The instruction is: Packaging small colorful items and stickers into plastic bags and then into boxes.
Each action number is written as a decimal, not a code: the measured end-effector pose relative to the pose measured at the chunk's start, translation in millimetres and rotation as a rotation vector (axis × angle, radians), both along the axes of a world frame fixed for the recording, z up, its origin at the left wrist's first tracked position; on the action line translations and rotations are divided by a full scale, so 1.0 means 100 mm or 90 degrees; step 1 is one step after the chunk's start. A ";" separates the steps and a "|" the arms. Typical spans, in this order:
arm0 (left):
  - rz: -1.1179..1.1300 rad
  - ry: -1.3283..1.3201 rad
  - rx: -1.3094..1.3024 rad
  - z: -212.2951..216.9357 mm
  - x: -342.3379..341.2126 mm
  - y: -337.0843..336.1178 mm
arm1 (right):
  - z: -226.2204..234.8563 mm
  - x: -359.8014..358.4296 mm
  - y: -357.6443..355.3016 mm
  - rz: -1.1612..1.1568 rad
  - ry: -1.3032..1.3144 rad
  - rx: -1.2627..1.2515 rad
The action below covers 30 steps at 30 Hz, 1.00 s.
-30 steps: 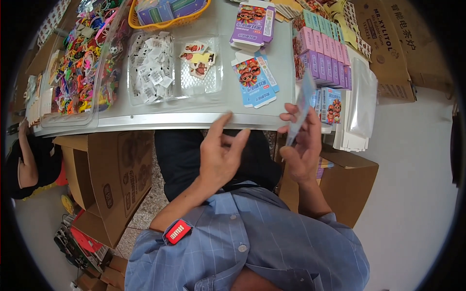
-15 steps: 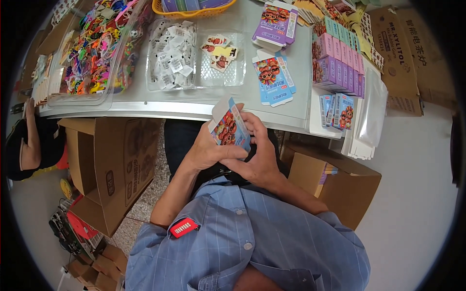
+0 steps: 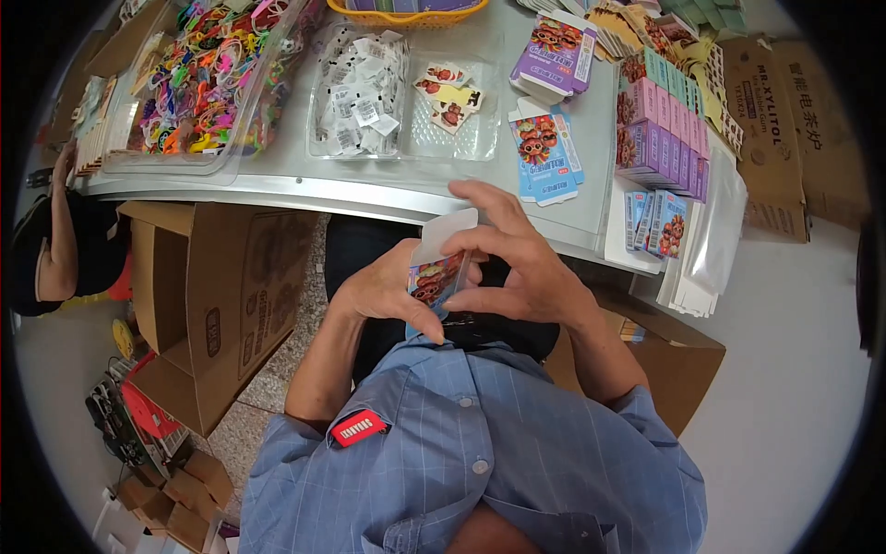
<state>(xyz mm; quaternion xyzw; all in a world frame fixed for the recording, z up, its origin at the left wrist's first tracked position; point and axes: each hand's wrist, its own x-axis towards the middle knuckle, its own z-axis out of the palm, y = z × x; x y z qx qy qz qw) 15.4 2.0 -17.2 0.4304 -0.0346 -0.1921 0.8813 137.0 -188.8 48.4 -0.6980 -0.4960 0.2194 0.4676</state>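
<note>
A small blue carton [image 3: 434, 280] with cartoon figures on its front is held above my lap, just off the table's front edge. Its white top flap [image 3: 447, 231] stands up. My left hand [image 3: 374, 288] is closed around the carton's left side, with the thumb across its lower front. From the right, my right hand [image 3: 517, 263] grips the carton's right side: the thumb lies at the edge, the index finger is by the flap, and another finger stretches out above. Flat blue cartons [image 3: 546, 157] lie on the table beyond, below a stack of flat purple cartons [image 3: 554, 57].
Clear trays on the table [image 3: 286, 185] hold white sachets [image 3: 362, 97], cartoon cutouts [image 3: 448, 92] and colourful trinkets [image 3: 208, 83]. Purple and pink boxes [image 3: 660, 138] stand at right beside blue boxes [image 3: 657, 224]. Cardboard boxes [image 3: 245, 286] flank my legs. Another person's arm [image 3: 63, 222] shows far left.
My right hand has spread its fingers and shifted up toward the flap. The carton is now more upright, its flap raised. The view has shifted slightly, moving the table items rightward.
</note>
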 end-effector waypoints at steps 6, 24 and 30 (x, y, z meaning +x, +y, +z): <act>0.008 0.027 0.147 0.00 -0.02 0.00 | -0.09 -0.01 -0.04 0.014 0.050 -0.066; 0.669 -0.007 0.450 -0.20 -0.50 -0.37 | -0.68 -0.65 0.36 -0.316 0.533 0.247; 0.620 0.102 0.366 -0.30 -0.80 -0.25 | -1.00 -0.78 0.35 -0.172 0.497 0.171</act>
